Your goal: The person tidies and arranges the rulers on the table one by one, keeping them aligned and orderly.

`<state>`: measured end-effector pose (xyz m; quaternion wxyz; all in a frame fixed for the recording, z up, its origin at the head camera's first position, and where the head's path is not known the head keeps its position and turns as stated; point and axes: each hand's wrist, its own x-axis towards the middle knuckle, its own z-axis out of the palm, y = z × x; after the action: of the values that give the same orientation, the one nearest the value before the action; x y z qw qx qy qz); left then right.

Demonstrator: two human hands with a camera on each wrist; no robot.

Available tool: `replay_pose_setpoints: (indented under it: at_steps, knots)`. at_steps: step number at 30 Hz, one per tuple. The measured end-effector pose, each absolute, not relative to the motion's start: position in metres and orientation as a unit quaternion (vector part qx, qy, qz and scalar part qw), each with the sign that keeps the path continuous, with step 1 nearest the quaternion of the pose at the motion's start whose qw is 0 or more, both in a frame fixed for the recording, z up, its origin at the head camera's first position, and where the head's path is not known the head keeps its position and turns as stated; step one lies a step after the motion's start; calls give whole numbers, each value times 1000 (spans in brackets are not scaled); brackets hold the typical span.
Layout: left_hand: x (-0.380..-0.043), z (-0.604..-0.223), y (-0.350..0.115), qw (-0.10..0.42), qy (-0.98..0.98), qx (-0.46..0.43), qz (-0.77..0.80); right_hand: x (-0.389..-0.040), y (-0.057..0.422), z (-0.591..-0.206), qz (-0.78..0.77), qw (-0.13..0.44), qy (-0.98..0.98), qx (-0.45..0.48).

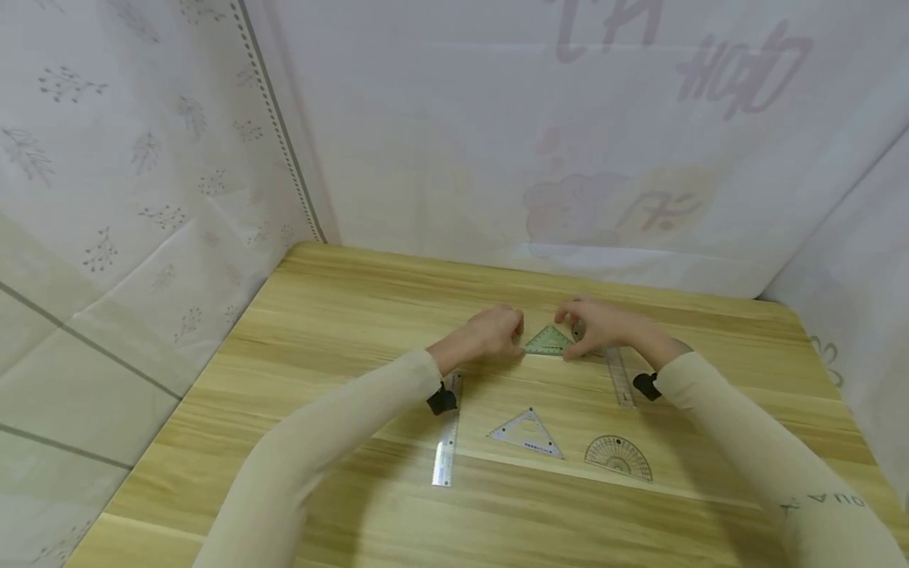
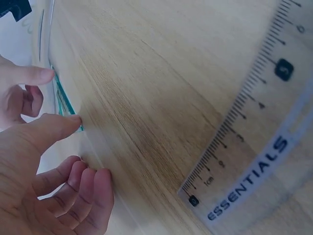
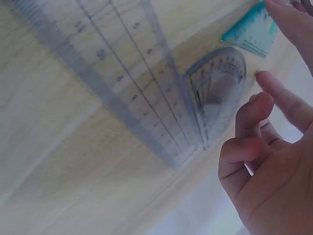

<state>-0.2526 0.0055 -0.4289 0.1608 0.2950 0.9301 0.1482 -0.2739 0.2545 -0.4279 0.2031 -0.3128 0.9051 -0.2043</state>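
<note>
A green set square lies on the wooden table between both hands. My left hand is at its left corner, with the thumb extended by its edge and the other fingers loosely bent. At the right corner is my right hand, thumb by the set square and index finger reaching down near the table. Whether either thumb presses on it is hard to tell. Partly hidden under the right hand is a clear protractor, beside a clear ruler.
Another clear ruler lies below the left wrist. Nearer the front are a clear set square and a second protractor. Behind the table's far edge hangs a pale printed curtain.
</note>
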Motion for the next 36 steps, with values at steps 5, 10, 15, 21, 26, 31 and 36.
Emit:
replay_pose_setpoints:
  at_steps: [5, 10, 15, 21, 26, 31, 36]
  knots:
    - [-254, -431, 7, 162, 926, 306, 151, -276, 255, -430, -206, 196, 900, -331]
    - [-254, -432, 9, 167, 921, 312, 161, -277, 259, -427, -198, 208, 885, -367]
    - [-254, -432, 9, 166, 922, 312, 159, -276, 263, -416, -177, 253, 876, -370]
    - [-254, -430, 9, 168, 921, 312, 163, -274, 264, -408, -160, 268, 880, -358]
    - [-253, -431, 7, 171, 918, 311, 176, -274, 263, -409, -141, 257, 887, -356]
    - [-252, -431, 6, 178, 918, 305, 182, -277, 261, -411, -126, 247, 887, -369]
    - [-253, -432, 8, 183, 920, 299, 175, -277, 259, -412, -119, 240, 884, -383]
